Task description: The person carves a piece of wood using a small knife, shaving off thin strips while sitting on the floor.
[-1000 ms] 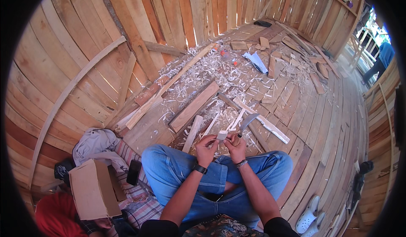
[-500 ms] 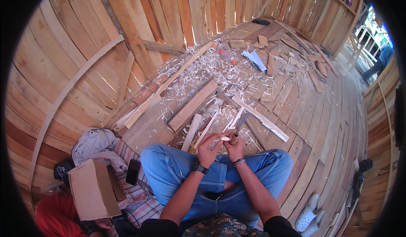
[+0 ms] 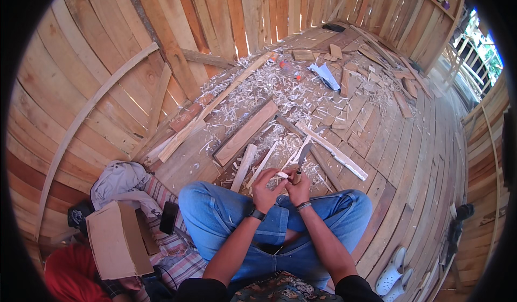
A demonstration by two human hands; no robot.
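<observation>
Above my crossed legs, both hands meet in front of me. My left hand (image 3: 263, 193) is closed round a small pale piece of wood (image 3: 282, 175), most of it hidden by the fingers. My right hand (image 3: 299, 189) grips the wooden handle of a knife (image 3: 304, 155), whose dark blade points up and away from me. The right thumb side lies close against the pale piece. Beyond the hands, thin pale wood strips (image 3: 263, 164) and a thicker stick (image 3: 244, 168) rest on the floor.
Curled shavings (image 3: 264, 86) cover the floor ahead. A thick beam (image 3: 246, 132) and a long pale strip (image 3: 336, 152) lie nearby. To my left are a cardboard box (image 3: 116, 241), a phone (image 3: 169, 218) and grey cloth (image 3: 119, 182). White clogs (image 3: 395, 274) stand at the right.
The knife blade has turned more upright and away from me, with a small turn of my right hand. A person in blue at the far right opening has gone from view.
</observation>
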